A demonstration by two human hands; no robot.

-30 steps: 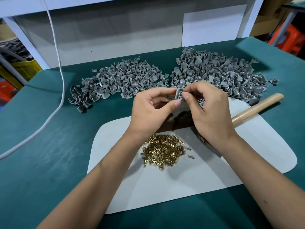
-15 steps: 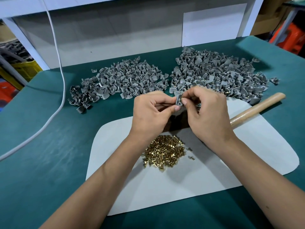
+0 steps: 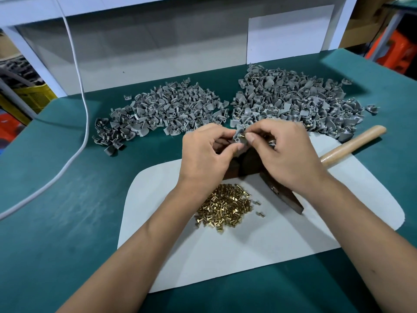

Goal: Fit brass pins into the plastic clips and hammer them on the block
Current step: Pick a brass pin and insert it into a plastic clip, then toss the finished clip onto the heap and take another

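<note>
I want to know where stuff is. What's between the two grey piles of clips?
Just a bare strip of green table lies between the left clip pile and the right clip pile, in the head view.

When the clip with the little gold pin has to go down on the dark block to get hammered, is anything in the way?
Nothing visible lies between them. The left hand holds the clip while the right hand pinches the pin into it, right above the block. The hands hide most of the block's top, though.
</note>
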